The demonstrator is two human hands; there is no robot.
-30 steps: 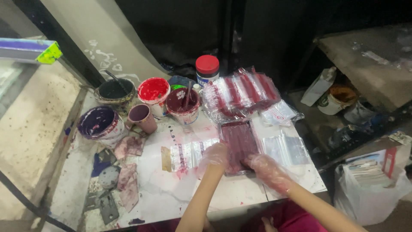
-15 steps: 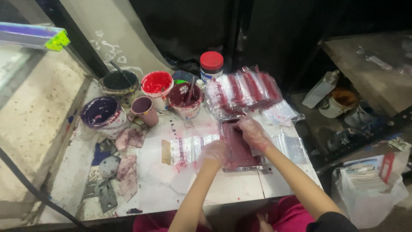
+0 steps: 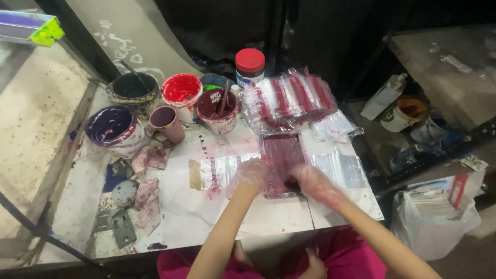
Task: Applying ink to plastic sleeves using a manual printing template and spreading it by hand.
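Note:
Both my hands wear thin clear gloves stained pink. My left hand (image 3: 251,175) sits curled on the near left edge of a dark maroon rectangular frame (image 3: 282,151) that lies flat on the white table (image 3: 206,217). My right hand (image 3: 313,182) is blurred by motion at the frame's near right corner, with something small and dark under its fingers. A clear printed plastic bag (image 3: 219,170) lies just left of the frame, next to my left hand. A stack of clear bags (image 3: 345,168) lies right of the frame.
Behind the frame lies a pile of printed bags (image 3: 289,97). Paint tubs stand at the back left: black (image 3: 132,88), red (image 3: 181,90), maroon with a stick (image 3: 217,107), purple (image 3: 111,126), a mauve cup (image 3: 166,121), a red-lidded jar (image 3: 249,64). Stained rags (image 3: 147,194) lie left.
My right hand has swept from the far end of the maroon frame down to its near end. My left hand has stayed at the frame's near left edge.

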